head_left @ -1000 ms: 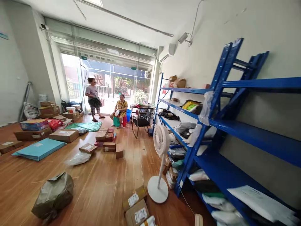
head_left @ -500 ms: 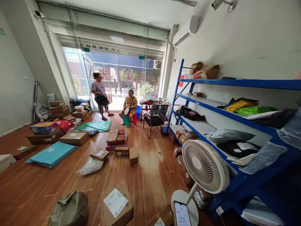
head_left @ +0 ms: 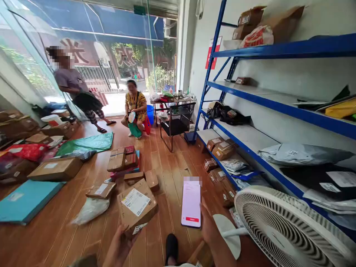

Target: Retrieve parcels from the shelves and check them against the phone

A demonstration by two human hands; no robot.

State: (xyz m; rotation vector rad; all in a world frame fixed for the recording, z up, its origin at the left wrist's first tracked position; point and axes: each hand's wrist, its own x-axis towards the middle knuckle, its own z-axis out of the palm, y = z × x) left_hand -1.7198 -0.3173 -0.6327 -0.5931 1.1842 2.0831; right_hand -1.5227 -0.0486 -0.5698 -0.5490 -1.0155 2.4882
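Note:
My left hand (head_left: 122, 243) is closed on the lower part of a brown cardboard box (head_left: 144, 213). The box is tilted, with a white printed label (head_left: 135, 202) facing me and a smaller sticker near its bottom edge. To the right, my right hand (head_left: 208, 222) grips a smartphone (head_left: 191, 204) along its right side. Its lit screen shows a pale page with a red button near the bottom. Box and phone are held apart, above the wooden floor. A dark shoe (head_left: 171, 247) shows below, between my arms.
A white fan (head_left: 275, 222) stands close at my right, before blue shelves (head_left: 250, 100) with parcels. Several boxes, a blue flat package (head_left: 30, 200) and a plastic bag (head_left: 93, 210) lie on the floor. One person (head_left: 75, 85) stands near the glass front; another (head_left: 135, 105) sits beside a table.
The view has tipped down and moved forward. The box and phone have risen in the picture, and both my hands now show holding them. The fan appears larger and further right.

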